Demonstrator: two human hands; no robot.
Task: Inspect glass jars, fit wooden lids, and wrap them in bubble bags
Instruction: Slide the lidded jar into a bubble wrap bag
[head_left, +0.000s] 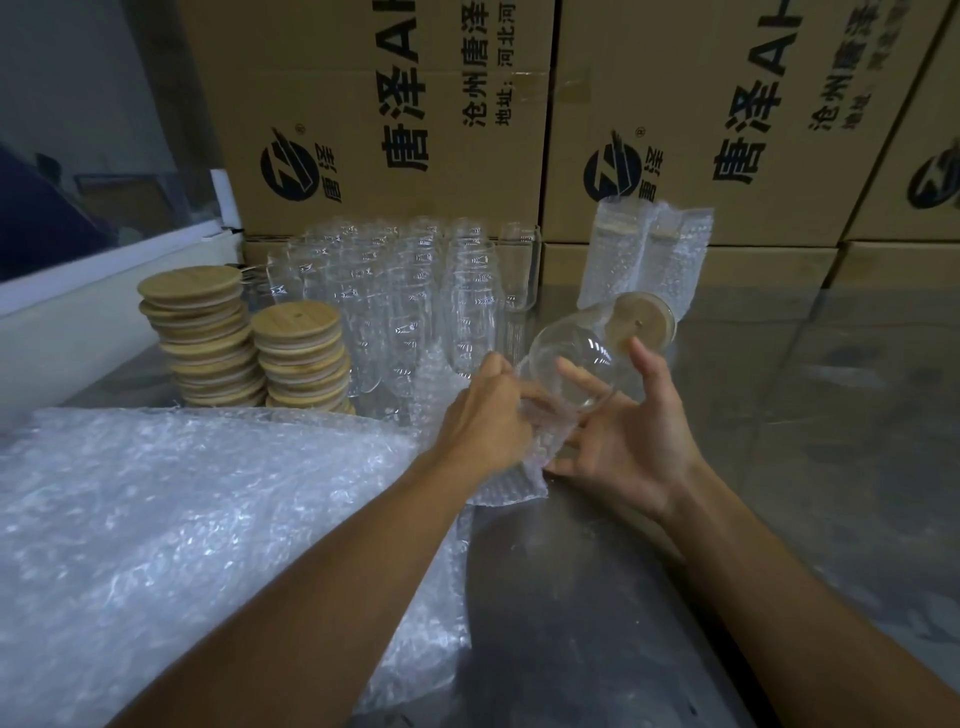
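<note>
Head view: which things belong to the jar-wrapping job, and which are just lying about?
In the job:
lidded jar in right hand
bubble bag in left hand
lid stacks
bare jars
wrapped jars
bubble bag pile

Lying about:
cardboard boxes

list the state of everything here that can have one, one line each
held jar: lidded, tipped on its side, base toward the camera, bottom end at the bag's mouth
bubble bag: mouth gripped by left hand, not yet around the jar
right hand: fingers curled around the jar
wooden lids: loose, in two leaning stacks
glass jars: upright, no lids, unwrapped
wrapped jars: bagged, standing against the boxes
</note>
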